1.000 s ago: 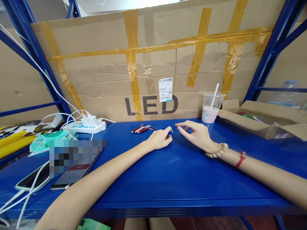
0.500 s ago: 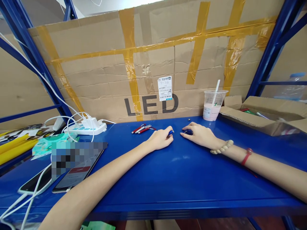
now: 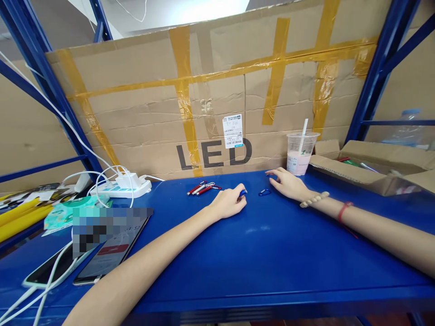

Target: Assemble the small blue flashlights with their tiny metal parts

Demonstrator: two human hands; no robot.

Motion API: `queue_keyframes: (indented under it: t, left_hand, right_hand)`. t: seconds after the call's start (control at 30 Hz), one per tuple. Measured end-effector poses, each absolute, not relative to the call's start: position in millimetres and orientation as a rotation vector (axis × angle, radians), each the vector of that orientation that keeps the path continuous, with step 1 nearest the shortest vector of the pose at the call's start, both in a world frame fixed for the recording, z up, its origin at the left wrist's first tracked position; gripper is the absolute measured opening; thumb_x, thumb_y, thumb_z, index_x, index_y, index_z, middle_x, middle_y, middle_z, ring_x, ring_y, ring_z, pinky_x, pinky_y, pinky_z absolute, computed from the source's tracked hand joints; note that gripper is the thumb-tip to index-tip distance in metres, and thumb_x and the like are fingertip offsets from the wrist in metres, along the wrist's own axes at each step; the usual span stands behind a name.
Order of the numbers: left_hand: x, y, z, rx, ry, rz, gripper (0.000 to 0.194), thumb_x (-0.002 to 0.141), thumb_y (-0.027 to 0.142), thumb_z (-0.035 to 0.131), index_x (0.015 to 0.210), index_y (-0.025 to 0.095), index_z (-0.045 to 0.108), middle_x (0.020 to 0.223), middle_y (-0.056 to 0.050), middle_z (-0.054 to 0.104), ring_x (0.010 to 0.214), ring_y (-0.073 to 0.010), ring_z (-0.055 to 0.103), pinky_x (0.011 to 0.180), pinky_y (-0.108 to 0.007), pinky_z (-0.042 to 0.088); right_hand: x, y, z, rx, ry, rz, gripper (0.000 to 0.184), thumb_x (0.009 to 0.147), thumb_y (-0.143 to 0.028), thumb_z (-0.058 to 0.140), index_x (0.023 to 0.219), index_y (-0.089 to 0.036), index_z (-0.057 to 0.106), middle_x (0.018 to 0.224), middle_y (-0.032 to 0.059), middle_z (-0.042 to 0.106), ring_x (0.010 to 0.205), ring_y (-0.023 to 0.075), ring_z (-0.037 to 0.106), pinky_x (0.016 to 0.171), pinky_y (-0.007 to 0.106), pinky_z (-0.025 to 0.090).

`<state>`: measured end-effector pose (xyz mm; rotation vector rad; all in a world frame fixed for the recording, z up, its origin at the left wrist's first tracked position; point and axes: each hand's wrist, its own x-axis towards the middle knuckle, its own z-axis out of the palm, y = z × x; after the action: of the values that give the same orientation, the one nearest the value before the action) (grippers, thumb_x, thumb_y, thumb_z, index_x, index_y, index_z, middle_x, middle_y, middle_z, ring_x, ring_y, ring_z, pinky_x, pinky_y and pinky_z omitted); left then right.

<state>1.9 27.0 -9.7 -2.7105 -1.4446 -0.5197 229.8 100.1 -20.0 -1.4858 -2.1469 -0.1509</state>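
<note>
My left hand [image 3: 228,203] rests on the blue shelf top [image 3: 238,253] with its fingers curled round a small blue pen-like item [image 3: 242,193] whose tip pokes out. A small blue clip ring [image 3: 264,192] lies loose on the shelf just right of it. My right hand [image 3: 287,182] lies flat further back, fingers stretched toward the rear, palm down, holding nothing I can see. Its wrist bears a bead bracelet [image 3: 314,199] and a red band [image 3: 343,211]. A bunch of red pen-like items [image 3: 202,187] lies to the left of my left hand.
A taped cardboard sheet marked LED [image 3: 217,99] closes the back. A plastic cup with a straw [image 3: 299,154] stands by an open carton [image 3: 370,170] at the right. At the left lie a power strip with chargers [image 3: 120,186], two phones [image 3: 108,256] and cables.
My right hand has lifted off the blue clip ring and moved back and right, toward the cup. The ring now lies uncovered. My left hand has stayed put.
</note>
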Motion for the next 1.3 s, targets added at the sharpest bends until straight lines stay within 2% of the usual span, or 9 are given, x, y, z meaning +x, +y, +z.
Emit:
queue_keyframes:
  t: [0.13, 0.27, 0.37, 0.5, 0.63, 0.87, 1.13, 1.2, 1.3]
  left_hand:
    - [1.6, 27.1, -9.2, -2.706, -1.458, -0.512, 0.015, 0.082, 0.028, 0.034, 0.094, 0.023, 0.041, 0.068, 0.002, 0.057, 0.061, -0.0157, 0.057, 0.054, -0.023, 0.037]
    - [1.6, 24.7, -6.4, -2.713, -1.466, -0.504, 0.015, 0.082, 0.026, 0.034, 0.095, 0.023, 0.041, 0.068, 0.002, 0.058, 0.063, -0.0157, 0.058, 0.054, -0.023, 0.037]
    - [2.0, 22.5, -4.8, -2.713, -1.487, -0.496, 0.016, 0.081, 0.025, 0.035, 0.096, 0.023, 0.042, 0.071, 0.002, 0.059, 0.065, -0.0156, 0.058, 0.055, -0.023, 0.038]
    - [2.1, 23.0, -5.6, -2.71, -1.499, -0.499, 0.017, 0.082, 0.025, 0.035, 0.097, 0.023, 0.042, 0.072, 0.001, 0.06, 0.066, -0.0154, 0.059, 0.056, -0.023, 0.039]
    - [1.3, 24.6, -7.0, -2.711, -1.479, -0.5, 0.017, 0.083, 0.027, 0.034, 0.098, 0.023, 0.041, 0.071, 0.001, 0.059, 0.063, -0.0164, 0.058, 0.055, -0.024, 0.04]
    - [1.0, 26.8, -9.0, -2.715, -1.45, -0.518, 0.013, 0.083, 0.027, 0.034, 0.094, 0.023, 0.04, 0.067, 0.003, 0.056, 0.06, -0.0151, 0.056, 0.053, -0.023, 0.036]
    - [2.7, 27.6, -8.4, -2.726, -1.454, -0.525, 0.013, 0.083, 0.026, 0.035, 0.093, 0.023, 0.04, 0.067, 0.003, 0.056, 0.061, -0.0142, 0.056, 0.054, -0.022, 0.037]
    - [3.5, 26.2, -7.2, -2.718, -1.477, -0.514, 0.013, 0.083, 0.026, 0.035, 0.094, 0.023, 0.041, 0.069, 0.003, 0.057, 0.062, -0.0144, 0.057, 0.056, -0.022, 0.039]
    - [4.0, 24.8, -6.5, -2.699, -1.497, -0.478, 0.015, 0.083, 0.027, 0.035, 0.095, 0.022, 0.042, 0.07, 0.002, 0.059, 0.064, -0.0154, 0.059, 0.057, -0.023, 0.041]
  right_hand:
    - [237.0, 129.8, -25.7, -1.473, -2.209, -0.19, 0.042, 0.082, -0.026, 0.04, 0.121, -0.015, 0.049, 0.116, 0.0117, 0.052, 0.095, 0.0195, 0.058, 0.081, 0.029, 0.046]
    - [232.4, 150.8, -25.9, -1.439, -2.398, -0.298, 0.039, 0.085, -0.027, 0.038, 0.117, -0.014, 0.055, 0.112, 0.0132, 0.057, 0.096, 0.0215, 0.057, 0.088, 0.034, 0.042]
    - [229.1, 154.9, -24.7, -1.415, -2.468, -0.353, 0.035, 0.086, -0.024, 0.036, 0.105, -0.015, 0.063, 0.101, 0.0124, 0.062, 0.092, 0.0223, 0.058, 0.087, 0.036, 0.041]
    - [232.6, 146.4, -25.4, -1.375, -2.477, -0.399, 0.032, 0.082, -0.013, 0.038, 0.092, -0.015, 0.068, 0.095, 0.0126, 0.064, 0.088, 0.0212, 0.058, 0.082, 0.034, 0.043]
    - [238.0, 134.8, -25.4, -1.367, -2.473, -0.405, 0.032, 0.081, -0.012, 0.038, 0.094, -0.017, 0.068, 0.095, 0.0096, 0.065, 0.089, 0.019, 0.059, 0.08, 0.029, 0.045]
    - [237.1, 124.2, -18.8, -1.406, -2.437, -0.381, 0.03, 0.081, -0.014, 0.041, 0.095, -0.016, 0.067, 0.096, 0.0087, 0.065, 0.085, 0.0186, 0.061, 0.077, 0.029, 0.047]
    - [231.9, 107.2, -9.3, -1.123, -2.089, -0.055, 0.021, 0.078, -0.022, 0.051, 0.089, -0.015, 0.066, 0.087, 0.0077, 0.063, 0.069, 0.0146, 0.06, 0.069, 0.03, 0.05]
    - [219.2, 94.3, -7.0, -1.046, -1.986, 0.15, 0.022, 0.076, -0.029, 0.054, 0.09, -0.017, 0.066, 0.089, 0.0067, 0.064, 0.072, 0.0155, 0.061, 0.07, 0.032, 0.051]
    - [194.5, 70.6, -4.6, -0.989, -1.893, 0.645, 0.029, 0.07, -0.037, 0.061, 0.091, -0.017, 0.066, 0.089, 0.0063, 0.067, 0.076, 0.0171, 0.062, 0.068, 0.032, 0.052]
